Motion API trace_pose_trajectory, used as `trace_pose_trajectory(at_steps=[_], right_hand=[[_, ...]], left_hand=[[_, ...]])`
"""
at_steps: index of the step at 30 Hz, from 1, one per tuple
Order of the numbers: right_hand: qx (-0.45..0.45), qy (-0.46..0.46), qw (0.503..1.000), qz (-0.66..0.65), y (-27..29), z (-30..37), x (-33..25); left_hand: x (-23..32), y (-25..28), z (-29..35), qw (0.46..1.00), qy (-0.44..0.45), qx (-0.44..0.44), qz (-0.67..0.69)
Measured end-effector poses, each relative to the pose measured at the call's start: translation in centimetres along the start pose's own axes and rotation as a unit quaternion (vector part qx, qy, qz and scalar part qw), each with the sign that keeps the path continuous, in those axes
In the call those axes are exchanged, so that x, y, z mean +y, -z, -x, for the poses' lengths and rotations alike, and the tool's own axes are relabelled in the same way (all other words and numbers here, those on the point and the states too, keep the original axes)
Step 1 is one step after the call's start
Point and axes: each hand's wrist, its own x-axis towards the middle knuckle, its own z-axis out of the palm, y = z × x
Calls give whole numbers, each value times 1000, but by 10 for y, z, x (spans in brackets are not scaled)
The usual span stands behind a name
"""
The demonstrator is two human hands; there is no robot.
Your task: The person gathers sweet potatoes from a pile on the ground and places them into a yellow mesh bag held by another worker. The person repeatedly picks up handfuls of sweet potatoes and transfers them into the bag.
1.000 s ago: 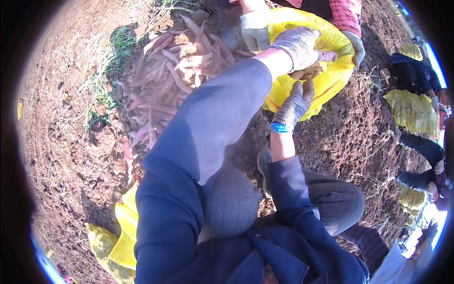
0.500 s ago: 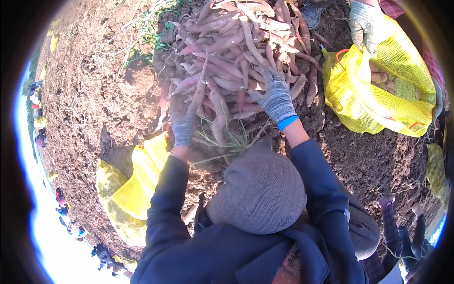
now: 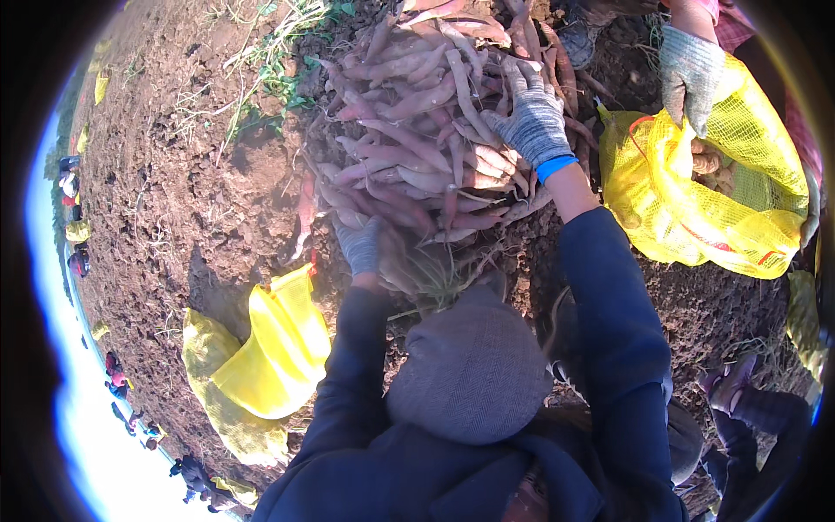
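A heap of long pinkish-brown sweet potatoes [image 3: 404, 143] lies on the soil. My right hand [image 3: 529, 122], in a grey knitted glove with a blue cuff, rests on the right side of the heap, fingers spread and pointing away. At the near left edge is my left hand [image 3: 358, 246], also gloved in grey. Its fingers are blurred and partly hidden against the sweet potatoes, so I cannot make out a grip. Beside it, a blurred sweet potato [image 3: 396, 261] lies above green-brown stems [image 3: 439, 277].
Another person's gloved hand [image 3: 690, 83] is at an open yellow mesh bag [image 3: 648, 187] with sweet potatoes inside, at right. A second yellow bag [image 3: 277, 352] lies at near left. Green vines [image 3: 283, 74] lie far left. Another person's shoe [image 3: 731, 383] shows at lower right.
My right hand has moved farther away and to the right over the heap. My left hand has shifted right and nearer. The upright sweet potatoes beside it have moved down.
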Motion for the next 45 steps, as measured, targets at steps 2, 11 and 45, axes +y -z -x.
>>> trace_pose_trajectory(at_steps=[2,11,45], right_hand=[[-18,36,999,21,5,-24,2],[-84,101,988,-77,7,-71,-8],[-327,15,904,-274,13,-41,-49]], left_hand=[[-2,13,0,978,23,-53,201],[89,19,-54,849,137,-204,468],[120,-119,-33,979,83,-8,187]])
